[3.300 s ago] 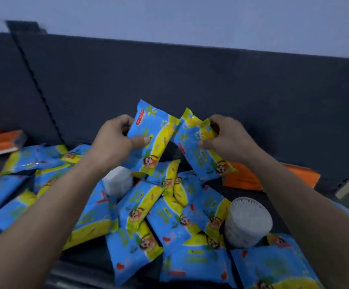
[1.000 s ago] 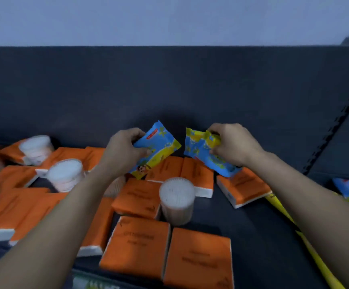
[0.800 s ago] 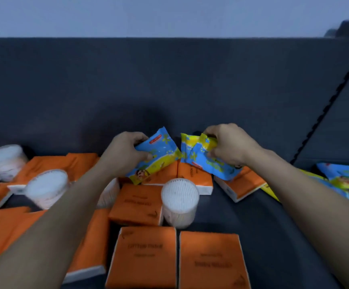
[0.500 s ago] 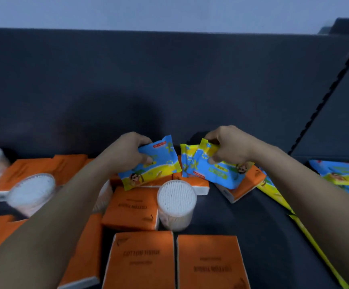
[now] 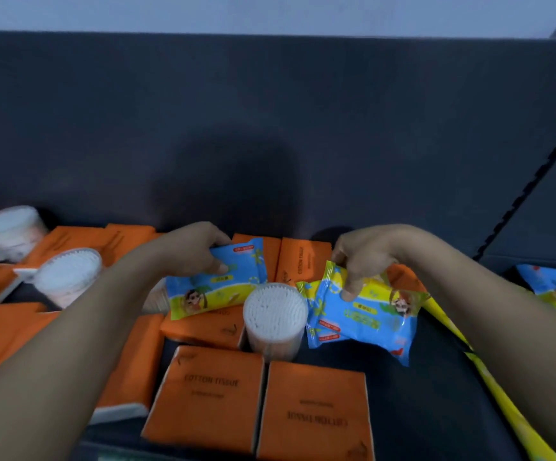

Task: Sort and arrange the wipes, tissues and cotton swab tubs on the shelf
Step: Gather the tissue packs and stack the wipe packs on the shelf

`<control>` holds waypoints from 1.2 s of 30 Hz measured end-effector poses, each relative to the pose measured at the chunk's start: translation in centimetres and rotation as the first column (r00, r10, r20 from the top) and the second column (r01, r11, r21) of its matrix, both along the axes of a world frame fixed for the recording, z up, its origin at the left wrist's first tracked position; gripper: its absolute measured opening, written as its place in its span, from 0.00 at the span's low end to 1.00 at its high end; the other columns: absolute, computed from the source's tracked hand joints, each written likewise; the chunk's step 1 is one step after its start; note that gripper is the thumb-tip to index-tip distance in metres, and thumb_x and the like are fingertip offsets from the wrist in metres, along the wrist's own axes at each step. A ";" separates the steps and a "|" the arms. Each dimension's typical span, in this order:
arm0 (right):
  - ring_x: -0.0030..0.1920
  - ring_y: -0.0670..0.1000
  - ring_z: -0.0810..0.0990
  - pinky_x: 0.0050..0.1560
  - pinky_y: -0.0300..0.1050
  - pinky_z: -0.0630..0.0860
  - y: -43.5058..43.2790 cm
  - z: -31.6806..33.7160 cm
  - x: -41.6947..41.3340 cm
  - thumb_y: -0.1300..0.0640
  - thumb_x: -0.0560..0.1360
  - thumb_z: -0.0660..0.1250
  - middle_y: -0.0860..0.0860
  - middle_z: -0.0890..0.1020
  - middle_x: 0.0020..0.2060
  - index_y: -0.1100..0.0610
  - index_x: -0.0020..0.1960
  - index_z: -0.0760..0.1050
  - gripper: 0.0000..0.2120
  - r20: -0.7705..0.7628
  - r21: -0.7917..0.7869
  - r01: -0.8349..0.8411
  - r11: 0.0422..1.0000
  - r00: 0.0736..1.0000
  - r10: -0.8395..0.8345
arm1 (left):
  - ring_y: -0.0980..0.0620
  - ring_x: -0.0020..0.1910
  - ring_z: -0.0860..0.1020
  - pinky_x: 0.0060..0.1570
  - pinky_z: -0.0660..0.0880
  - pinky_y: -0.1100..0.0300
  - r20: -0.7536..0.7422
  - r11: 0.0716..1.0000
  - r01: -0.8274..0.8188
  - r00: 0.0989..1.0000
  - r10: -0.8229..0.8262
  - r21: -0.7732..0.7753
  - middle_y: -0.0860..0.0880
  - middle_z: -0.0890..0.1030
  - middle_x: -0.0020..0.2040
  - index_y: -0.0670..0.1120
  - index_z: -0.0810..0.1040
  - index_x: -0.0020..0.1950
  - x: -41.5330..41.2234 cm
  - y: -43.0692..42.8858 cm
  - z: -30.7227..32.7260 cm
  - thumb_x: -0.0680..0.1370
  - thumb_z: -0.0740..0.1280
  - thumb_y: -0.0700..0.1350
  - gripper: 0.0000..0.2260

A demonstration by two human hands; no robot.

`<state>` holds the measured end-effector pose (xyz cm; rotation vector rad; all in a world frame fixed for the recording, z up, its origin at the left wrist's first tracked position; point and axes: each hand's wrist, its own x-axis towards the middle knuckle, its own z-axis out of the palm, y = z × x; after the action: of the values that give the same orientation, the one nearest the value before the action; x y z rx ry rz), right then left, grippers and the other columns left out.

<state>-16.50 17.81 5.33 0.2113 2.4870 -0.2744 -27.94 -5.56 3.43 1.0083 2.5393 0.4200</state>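
I see the dark shelf (image 5: 413, 410) across the lower frame, its left and centre covered with orange tissue packs (image 5: 207, 394). The left hand (image 5: 190, 251) grips 1 blue wipes pack (image 5: 217, 284) at centre, fingers curled over its top edge, and the right hand (image 5: 366, 257) pinches another wipes bundle (image 5: 366, 319) right of centre. Between them 1 cotton swab tub (image 5: 275, 311) stands upright.

View count: one, head-worn, wide-angle.
Position: above the front of the shelf (image 5: 429, 410), close in.
Facing: forward and down, square to the dark back panel (image 5: 270, 111); a strip of pale wall (image 5: 270, 11) lies along the top edge.
Framing: forearms enter from both lower corners. Left hand (image 5: 190, 251) and right hand (image 5: 366, 257) sit mid-frame, gripping the left wipes pack (image 5: 217, 284) and the right wipes pack (image 5: 363, 314).
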 end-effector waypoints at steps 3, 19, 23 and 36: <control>0.54 0.51 0.80 0.57 0.45 0.76 -0.4 -0.6 0.2 0.54 0.66 0.77 0.49 0.82 0.51 0.54 0.59 0.78 0.23 0.046 -0.022 -0.011 1.000 0.999 0.012 | 0.56 0.36 0.78 0.38 0.73 0.61 0.003 1.000 0.004 1.000 -0.004 -0.031 0.52 0.81 0.37 0.53 0.76 0.36 0.1 -0.2 -0.4 0.71 0.72 0.41 0.09; 0.56 0.54 0.78 0.53 0.43 0.73 -1.5 -1.7 -1.5 0.47 0.71 0.71 0.53 0.81 0.54 0.58 0.60 0.76 0.22 -0.416 -0.010 0.146 0.989 0.899 -0.137 | 0.49 0.43 0.78 0.43 0.73 0.61 -0.082 0.970 -0.176 0.978 0.192 0.170 0.46 0.80 0.48 0.43 0.78 0.58 -0.7 0.4 -1.5 0.73 0.71 0.44 0.15; 0.62 0.58 0.75 0.58 0.45 0.70 -2.6 -2.9 -2.2 0.37 0.72 0.65 0.58 0.76 0.63 0.62 0.65 0.71 0.33 -0.285 0.046 0.262 0.964 0.928 -0.239 | 0.47 0.39 0.76 0.39 0.70 0.57 -0.097 0.970 -0.243 0.965 0.245 0.028 0.44 0.78 0.38 0.41 0.75 0.40 -1.6 2.2 -2.0 0.73 0.69 0.53 0.15; 0.62 0.55 0.74 0.56 0.42 0.69 -2.4 -4.2 -3.0 0.52 0.66 0.78 0.55 0.75 0.63 0.64 0.68 0.68 0.36 -0.220 -0.358 0.588 0.725 0.702 -0.677 | 0.49 0.34 0.76 0.34 0.72 0.61 0.408 0.886 -0.449 0.834 0.371 0.114 0.43 0.80 0.38 0.38 0.78 0.42 -2.6 4.0 -3.4 0.66 0.77 0.43 0.13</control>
<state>-19.53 15.42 1.17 1.0090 2.5797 -1.0061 -30.51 -1.56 0.02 0.3687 2.3710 0.9207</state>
